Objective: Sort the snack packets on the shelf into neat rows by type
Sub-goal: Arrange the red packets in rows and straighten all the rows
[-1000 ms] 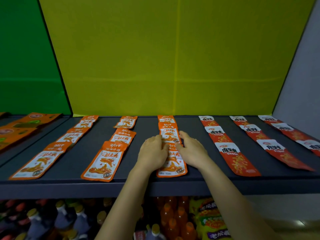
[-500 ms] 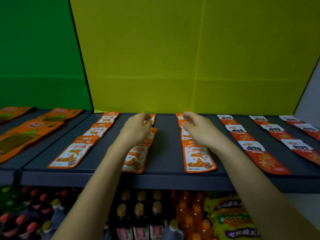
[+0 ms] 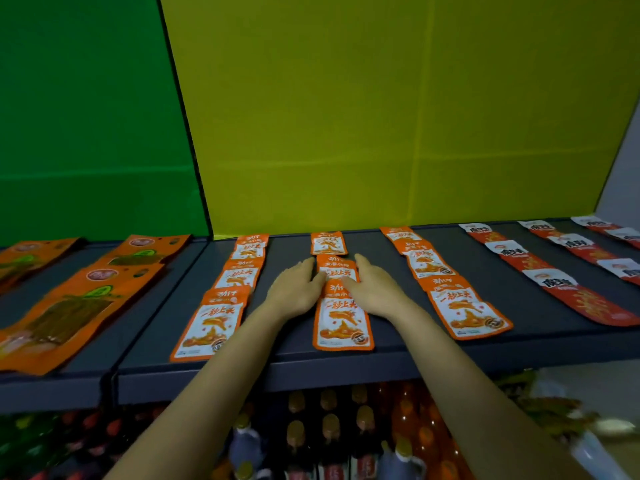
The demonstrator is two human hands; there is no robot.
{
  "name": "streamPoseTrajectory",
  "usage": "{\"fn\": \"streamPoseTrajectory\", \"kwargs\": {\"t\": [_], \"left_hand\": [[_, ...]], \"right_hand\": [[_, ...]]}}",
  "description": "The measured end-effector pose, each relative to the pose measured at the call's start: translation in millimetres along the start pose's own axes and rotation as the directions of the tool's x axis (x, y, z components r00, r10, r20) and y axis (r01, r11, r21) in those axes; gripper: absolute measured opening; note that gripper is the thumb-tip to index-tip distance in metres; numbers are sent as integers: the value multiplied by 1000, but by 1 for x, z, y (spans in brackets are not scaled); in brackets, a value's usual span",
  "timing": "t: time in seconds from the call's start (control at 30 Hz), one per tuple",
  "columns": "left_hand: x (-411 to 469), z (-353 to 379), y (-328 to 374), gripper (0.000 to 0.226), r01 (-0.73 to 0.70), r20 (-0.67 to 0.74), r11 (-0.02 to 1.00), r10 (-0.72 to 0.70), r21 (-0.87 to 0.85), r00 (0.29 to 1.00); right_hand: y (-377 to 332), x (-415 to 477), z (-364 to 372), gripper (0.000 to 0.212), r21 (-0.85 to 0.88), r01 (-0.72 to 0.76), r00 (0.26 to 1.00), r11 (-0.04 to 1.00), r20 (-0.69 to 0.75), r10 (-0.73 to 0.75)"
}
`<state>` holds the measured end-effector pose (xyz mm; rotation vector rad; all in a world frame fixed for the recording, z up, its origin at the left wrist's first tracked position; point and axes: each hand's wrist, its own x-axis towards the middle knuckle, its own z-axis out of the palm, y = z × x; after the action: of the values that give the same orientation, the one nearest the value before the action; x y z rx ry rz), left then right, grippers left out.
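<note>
At the centre of the frame the left hand (image 3: 298, 289) and right hand (image 3: 375, 289) lay flat on the shelf (image 3: 540, 342), fingers straight and holding nothing, pressed against either side of the middle row (image 3: 343, 322) of orange packets. Red packets (image 3: 585, 301) lay at right, and bottles (image 3: 329, 427) stood below.

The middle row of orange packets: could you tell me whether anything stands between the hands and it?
Nothing visible does. The left hand and the right hand lie flat against either side of the middle row, touching its packets.
</note>
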<state>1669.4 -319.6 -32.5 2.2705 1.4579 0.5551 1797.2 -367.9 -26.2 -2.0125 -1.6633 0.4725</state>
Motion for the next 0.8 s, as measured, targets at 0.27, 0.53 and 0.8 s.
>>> {"fn": "streamPoseTrajectory", "kwargs": {"t": [0.27, 0.53, 0.8], "left_hand": [[-1, 3, -2, 40, -48, -38, 998, 50, 34, 998], [-4, -1, -5, 34, -38, -162, 999, 36, -12, 986], [-12, -55, -22, 28, 51, -368, 996, -20, 75, 930]], "right_hand": [[-3, 0, 2, 48, -37, 54, 998, 998, -31, -56], [7, -2, 2, 52, 197, 44, 997, 979, -71, -31], [-16, -5, -10, 41, 151, 197, 972, 969, -162, -172]]}}
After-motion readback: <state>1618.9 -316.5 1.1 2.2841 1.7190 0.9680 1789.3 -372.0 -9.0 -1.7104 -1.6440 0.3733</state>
